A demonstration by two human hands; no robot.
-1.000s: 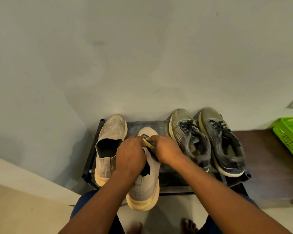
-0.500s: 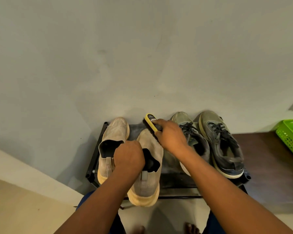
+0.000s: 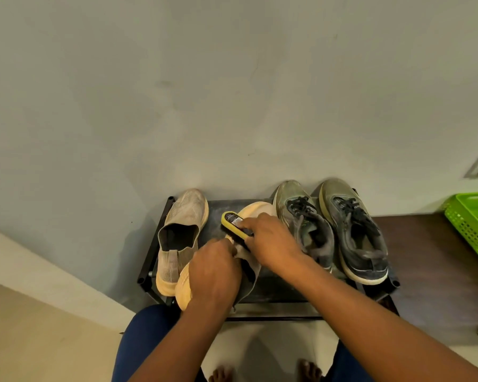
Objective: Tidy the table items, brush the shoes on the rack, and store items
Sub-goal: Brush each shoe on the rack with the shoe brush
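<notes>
On the low black shoe rack (image 3: 273, 295) stand a beige slip-on shoe (image 3: 181, 230) at the left and two grey laced sneakers (image 3: 305, 224) (image 3: 355, 232) at the right. My left hand (image 3: 214, 274) grips a second beige slip-on shoe (image 3: 255, 209), which is tipped onto its side with its pale yellow sole (image 3: 183, 288) facing left. My right hand (image 3: 271, 239) holds a yellow shoe brush (image 3: 233, 223) with a black label against that shoe's side. The brush bristles are hidden.
A grey wall rises directly behind the rack. A dark brown tabletop (image 3: 436, 266) adjoins the rack on the right, with a green plastic basket (image 3: 472, 219) at its far edge. My knees and bare feet (image 3: 308, 369) are below the rack.
My left hand has rolled the beige shoe onto its side, so the sole faces left. My right hand has shifted the brush from the shoe's toe to its side.
</notes>
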